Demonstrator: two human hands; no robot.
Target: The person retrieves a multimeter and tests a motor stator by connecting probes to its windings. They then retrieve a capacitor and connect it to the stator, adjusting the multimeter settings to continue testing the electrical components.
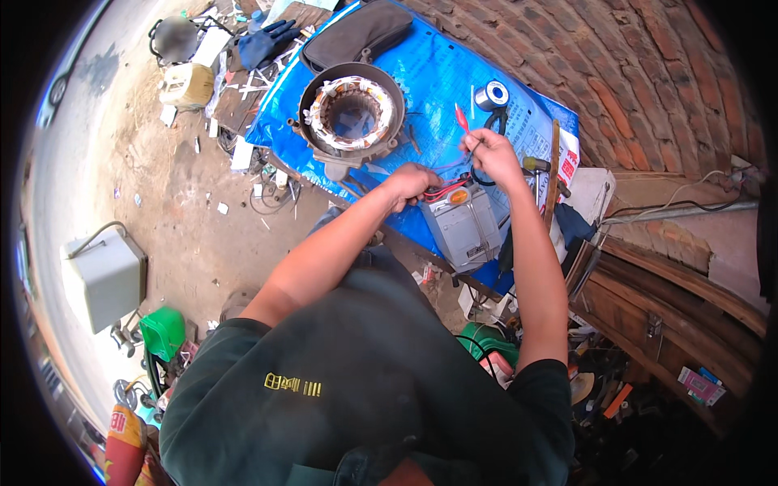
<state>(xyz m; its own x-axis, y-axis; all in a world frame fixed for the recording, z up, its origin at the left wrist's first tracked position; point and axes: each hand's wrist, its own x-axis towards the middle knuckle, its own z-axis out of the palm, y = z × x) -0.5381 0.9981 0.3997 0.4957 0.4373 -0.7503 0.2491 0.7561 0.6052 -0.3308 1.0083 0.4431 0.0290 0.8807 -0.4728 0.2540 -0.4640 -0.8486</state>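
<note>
My right hand (491, 155) is closed in a pinch on a red crocodile clip (462, 119), its tip pointing up and away from me. Next to the upper edge of a grey box-shaped device (464, 227), my left hand (412, 185) is curled closed around red wires (444, 191), though its fingertips are partly hidden. A round yellow-orange part (459, 197) sits on the device near those wires. Beyond my left hand stands a round metal motor housing (305, 101) with a ring of wound, white-wrapped coils (324, 121) inside.
Blue sheeting (442, 69) covers the work surface. On it are a solder spool (491, 95), a dark zipped case (356, 34) and a wooden stick (553, 174). A brick wall (616, 89) bounds the right. Blue gloves (267, 43), a yellowish jug (187, 85) and a white box (101, 275) lie left.
</note>
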